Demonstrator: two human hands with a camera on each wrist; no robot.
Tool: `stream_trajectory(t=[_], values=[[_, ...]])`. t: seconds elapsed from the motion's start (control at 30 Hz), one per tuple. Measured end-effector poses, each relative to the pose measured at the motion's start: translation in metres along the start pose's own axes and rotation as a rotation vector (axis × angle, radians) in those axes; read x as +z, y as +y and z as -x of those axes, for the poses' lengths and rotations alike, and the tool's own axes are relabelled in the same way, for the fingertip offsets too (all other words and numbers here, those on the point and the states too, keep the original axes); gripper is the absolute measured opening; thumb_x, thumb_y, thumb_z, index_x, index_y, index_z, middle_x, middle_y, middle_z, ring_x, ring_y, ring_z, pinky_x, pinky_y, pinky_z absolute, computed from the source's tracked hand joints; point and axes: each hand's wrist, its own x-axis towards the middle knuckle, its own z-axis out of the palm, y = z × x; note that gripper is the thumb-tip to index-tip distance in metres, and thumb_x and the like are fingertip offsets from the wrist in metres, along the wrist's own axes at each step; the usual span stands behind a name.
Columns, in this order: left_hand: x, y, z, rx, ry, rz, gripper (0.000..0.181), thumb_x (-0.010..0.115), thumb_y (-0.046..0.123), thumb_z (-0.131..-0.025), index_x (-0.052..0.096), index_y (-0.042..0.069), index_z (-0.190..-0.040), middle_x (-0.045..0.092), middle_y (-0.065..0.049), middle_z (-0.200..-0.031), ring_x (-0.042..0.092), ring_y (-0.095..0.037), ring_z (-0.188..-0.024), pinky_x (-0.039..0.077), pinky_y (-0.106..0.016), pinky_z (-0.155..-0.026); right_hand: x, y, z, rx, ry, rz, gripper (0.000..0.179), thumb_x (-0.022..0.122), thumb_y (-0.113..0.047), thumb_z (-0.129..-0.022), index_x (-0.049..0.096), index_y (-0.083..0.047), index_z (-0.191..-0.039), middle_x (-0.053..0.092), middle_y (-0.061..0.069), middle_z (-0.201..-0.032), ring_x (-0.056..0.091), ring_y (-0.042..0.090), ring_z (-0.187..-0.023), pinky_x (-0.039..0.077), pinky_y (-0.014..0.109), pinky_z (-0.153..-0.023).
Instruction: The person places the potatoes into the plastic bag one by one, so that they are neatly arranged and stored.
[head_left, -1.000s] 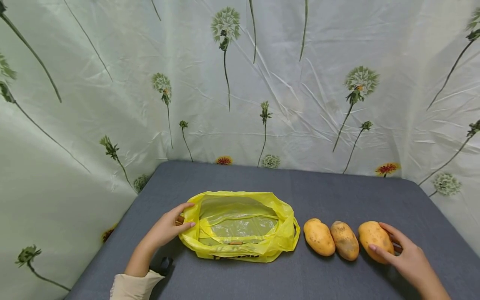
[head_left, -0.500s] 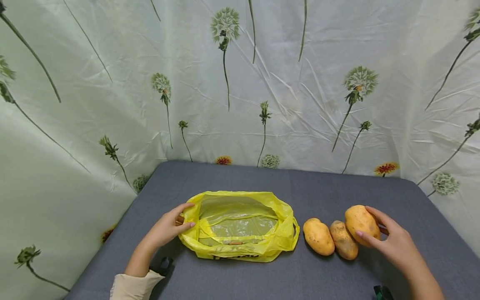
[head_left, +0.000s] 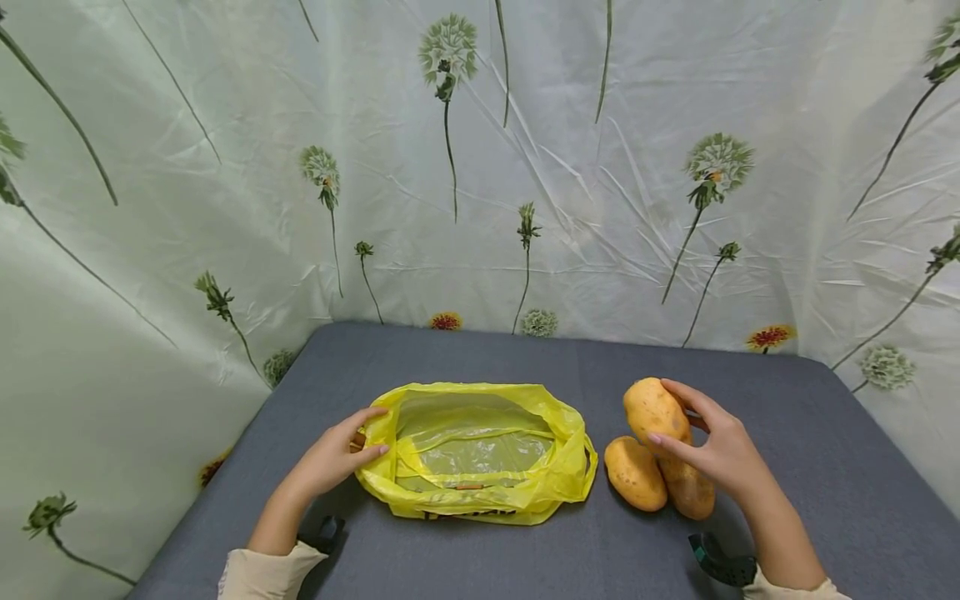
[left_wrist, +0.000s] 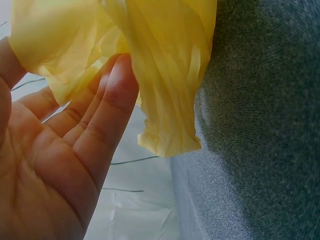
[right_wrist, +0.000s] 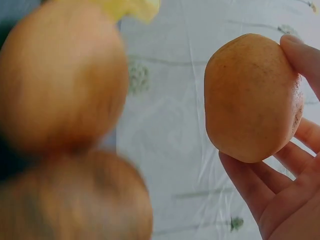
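A yellow plastic bag [head_left: 498,503] gapes just right of the left hand [head_left: 330,454], whose spread, nearly straight fingers touch its rim, while the right hand [head_left: 716,443] grips a potato [head_left: 651,407] between parted thumb and fingers, above two more potatoes [head_left: 634,475].

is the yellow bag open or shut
Open: in the head view, the yellow bag gapes wide, its inside showing through the spread mouth, and the left hand holds its rim.
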Motion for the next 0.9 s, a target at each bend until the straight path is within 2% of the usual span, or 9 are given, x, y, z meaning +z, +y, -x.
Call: stream_trajectory(t=[0.1, 0.2, 0.4, 0.7, 0.9], values=[[0.0, -0.001, -0.001, 0.006, -0.002, 0.002, 0.054, 0.063, 0.029, -0.084, 0.043, 0.011, -0.131, 0.048, -0.017, -0.125, 0.055, -0.025, -0.09, 0.045, -0.034, -0.065, 0.011, -0.007, -0.008, -0.015, -0.015, -0.03, 0.069, 0.077, -0.016, -0.072, 0.044, -0.009, -0.132, 0.049, 0.012, -0.125, 0.046, 0.012, -0.108, 0.036, 0.011, -0.08], [0.001, -0.002, -0.002, 0.017, -0.006, 0.004, 0.054, 0.063, 0.029, -0.084, 0.043, 0.011, -0.131, 0.048, -0.017, -0.124, 0.055, -0.024, -0.089, 0.044, -0.034, -0.065, 0.021, -0.014, -0.015, -0.02, -0.038, -0.066, 0.068, 0.077, -0.016, -0.072, 0.045, -0.009, -0.132, 0.049, 0.011, -0.125, 0.048, 0.024, -0.106, 0.041, 0.02, -0.081], [0.002, -0.003, -0.002, 0.022, -0.008, -0.009, 0.054, 0.063, 0.029, -0.085, 0.043, 0.011, -0.131, 0.049, -0.016, -0.124, 0.054, -0.023, -0.087, 0.044, -0.033, -0.064, 0.044, -0.026, -0.026, -0.044, -0.087, -0.142, 0.067, 0.075, -0.02, -0.074, 0.044, -0.011, -0.133, 0.048, 0.009, -0.127, 0.049, 0.025, -0.108, 0.043, 0.042, -0.081], [0.002, -0.003, -0.002, 0.021, -0.01, -0.018, 0.054, 0.063, 0.029, -0.085, 0.043, 0.01, -0.132, 0.047, -0.016, -0.126, 0.054, -0.023, -0.087, 0.044, -0.033, -0.064, 0.082, -0.048, -0.046, -0.129, -0.165, -0.236, 0.07, 0.078, -0.017, -0.071, 0.044, -0.006, -0.131, 0.046, 0.012, -0.129, 0.046, 0.028, -0.112, 0.043, 0.041, -0.083], [0.002, -0.003, -0.002, 0.022, -0.014, -0.018, 0.054, 0.062, 0.03, -0.085, 0.043, 0.01, -0.132, 0.047, -0.016, -0.127, 0.054, -0.023, -0.088, 0.044, -0.034, -0.064, 0.107, -0.062, -0.054, -0.154, -0.216, -0.287, 0.068, 0.077, -0.022, -0.072, 0.046, -0.009, -0.13, 0.047, 0.008, -0.128, 0.047, 0.023, -0.113, 0.043, 0.037, -0.084]])
